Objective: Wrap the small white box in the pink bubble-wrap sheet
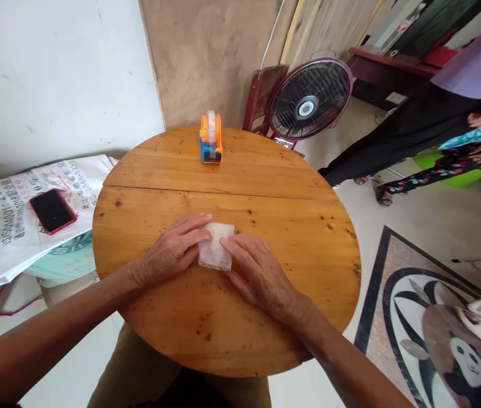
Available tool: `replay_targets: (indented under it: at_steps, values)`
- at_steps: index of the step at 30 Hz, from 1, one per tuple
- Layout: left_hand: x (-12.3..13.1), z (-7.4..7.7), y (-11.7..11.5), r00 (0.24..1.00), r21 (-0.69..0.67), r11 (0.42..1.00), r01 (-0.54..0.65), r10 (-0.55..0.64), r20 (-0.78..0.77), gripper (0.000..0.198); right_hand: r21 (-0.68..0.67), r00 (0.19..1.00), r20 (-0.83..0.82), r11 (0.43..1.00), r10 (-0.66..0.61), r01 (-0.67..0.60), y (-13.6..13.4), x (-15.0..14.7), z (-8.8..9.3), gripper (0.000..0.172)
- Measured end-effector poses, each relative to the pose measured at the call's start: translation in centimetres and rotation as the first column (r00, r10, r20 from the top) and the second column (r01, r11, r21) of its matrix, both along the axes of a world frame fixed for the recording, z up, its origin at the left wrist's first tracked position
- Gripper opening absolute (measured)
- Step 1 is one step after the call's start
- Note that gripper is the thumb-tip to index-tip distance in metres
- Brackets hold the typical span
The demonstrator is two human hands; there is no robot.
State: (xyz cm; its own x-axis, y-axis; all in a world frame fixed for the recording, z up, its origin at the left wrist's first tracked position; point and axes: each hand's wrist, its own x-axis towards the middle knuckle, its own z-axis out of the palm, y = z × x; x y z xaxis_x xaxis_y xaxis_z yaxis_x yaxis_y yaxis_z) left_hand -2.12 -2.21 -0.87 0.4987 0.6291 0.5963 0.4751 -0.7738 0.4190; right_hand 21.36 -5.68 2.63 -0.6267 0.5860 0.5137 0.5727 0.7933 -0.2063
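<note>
A small, squarish white packet, translucent with a bumpy lower edge like folded bubble wrap, is on the near half of the round wooden table. My left hand grips its left edge, fingertips on its upper left part. From the other side my right hand holds the right edge, its index fingertip on top and its thumb low, partly hidden. Beyond both hands, near the far edge, stands an orange and blue tape dispenser with a roll of clear tape in it.
A red-edged phone lies on a printed white sack left of the table. Behind the table at right is a fan. People stand further right, one in black trousers. A panda-patterned mat covers the floor there.
</note>
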Motion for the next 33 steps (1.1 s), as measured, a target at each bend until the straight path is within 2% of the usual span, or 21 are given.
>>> replay_targets:
  at_steps: [4, 8, 11, 13, 14, 15, 16, 17, 18, 19, 20, 21, 23, 26, 28, 30, 33]
  values:
    - [0.2, -0.2, 0.4, 0.996, 0.0, 0.997, 0.078, -0.078, 0.052, 0.023, 0.132, 0.998, 0.057, 0.991, -0.026, 0.018, 0.9, -0.6, -1.3, 0.033]
    - [0.4, -0.1, 0.6, 0.991, -0.134, 0.986, 0.101, -0.087, 0.106, 0.022, 0.189, 0.994, 0.054, 0.979, -0.093, 0.081, 1.5, -1.1, -2.0, 0.027]
    - [0.6, 0.9, 0.9, 0.984, -0.311, 0.948, 0.069, -0.014, 0.175, 0.018, 0.089, 0.998, -0.011, 0.994, -0.067, 0.068, 2.4, -0.9, -1.5, 0.026]
    - [0.8, 1.9, 1.4, 0.975, -0.49, 0.87, 0.058, 0.057, 0.217, 0.018, -0.084, 0.992, -0.12, 0.996, -0.04, 0.03, 3.6, -0.6, -0.8, 0.025]
    - [0.9, 2.4, 1.7, 0.97, -0.595, 0.801, 0.067, 0.088, 0.228, 0.019, -0.215, 0.982, -0.185, 0.977, -0.036, -0.005, 4.3, -0.5, -0.4, 0.024]
    - [1.0, 2.9, 2.1, 0.965, -0.696, 0.713, 0.091, 0.11, 0.238, 0.021, -0.367, 0.966, -0.255, 0.929, -0.044, -0.054, 5.0, -0.4, -0.1, 0.024]
    - [1.2, 3.3, 2.5, 0.961, -0.772, 0.623, 0.126, 0.118, 0.252, 0.024, -0.523, 0.944, -0.325, 0.843, -0.064, -0.123, 5.8, -0.3, 0.1, 0.024]
    - [1.5, 3.6, 2.8, 0.954, -0.82, 0.552, 0.15, 0.136, 0.266, 0.026, -0.659, 0.915, -0.392, 0.725, -0.101, -0.202, 6.5, -0.2, 0.3, 0.025]
    - [1.7, 3.8, 3.1, 0.948, -0.844, 0.512, 0.162, 0.156, 0.277, 0.028, -0.747, 0.876, -0.454, 0.607, -0.164, -0.273, 7.1, -0.2, 0.3, 0.027]
    - [2.0, 3.8, 3.3, 0.944, -0.852, 0.498, 0.163, 0.173, 0.282, 0.028, -0.797, 0.839, -0.49, 0.51, -0.236, -0.322, 7.5, -0.3, 0.1, 0.03]
    - [2.2, 3.8, 3.5, 0.939, -0.851, 0.501, 0.155, 0.194, 0.285, 0.029, -0.826, 0.805, -0.506, 0.443, -0.308, -0.35, 7.9, -0.3, -0.1, 0.032]
    - [2.4, 3.7, 3.6, 0.935, -0.847, 0.511, 0.148, 0.208, 0.289, 0.029, -0.842, 0.78, -0.507, 0.406, -0.367, -0.356, 8.2, -0.3, -0.4, 0.033]
    - [2.6, 3.4, 3.5, 0.924, -0.839, 0.517, 0.168, 0.215, 0.318, 0.031, -0.864, 0.761, -0.485, 0.373, -0.431, -0.339, 8.3, -0.4, -0.9, 0.035]
    - [2.6, 3.0, 3.3, 0.891, -0.831, 0.471, 0.296, 0.178, 0.418, 0.035, -0.87, 0.741, -0.48, 0.36, -0.47, -0.335, 8.3, -0.6, -1.3, 0.036]
    - [2.6, 2.7, 3.2, 0.863, -0.818, 0.441, 0.37, 0.162, 0.478, 0.048, -0.871, 0.726, -0.483, 0.357, -0.49, -0.338, 8.2, -0.7, -1.3, 0.036]
    - [2.7, 2.4, 3.3, 0.843, -0.809, 0.447, 0.383, 0.189, 0.504, 0.055, -0.871, 0.72, -0.481, 0.363, -0.5, -0.331, 8.3, -0.8, -1.4, 0.035]
    - [2.8, 2.0, 3.5, 0.831, -0.806, 0.462, 0.37, 0.224, 0.509, 0.053, -0.866, 0.723, -0.485, 0.388, -0.492, -0.317, 8.3, -1.0, -1.5, 0.033]
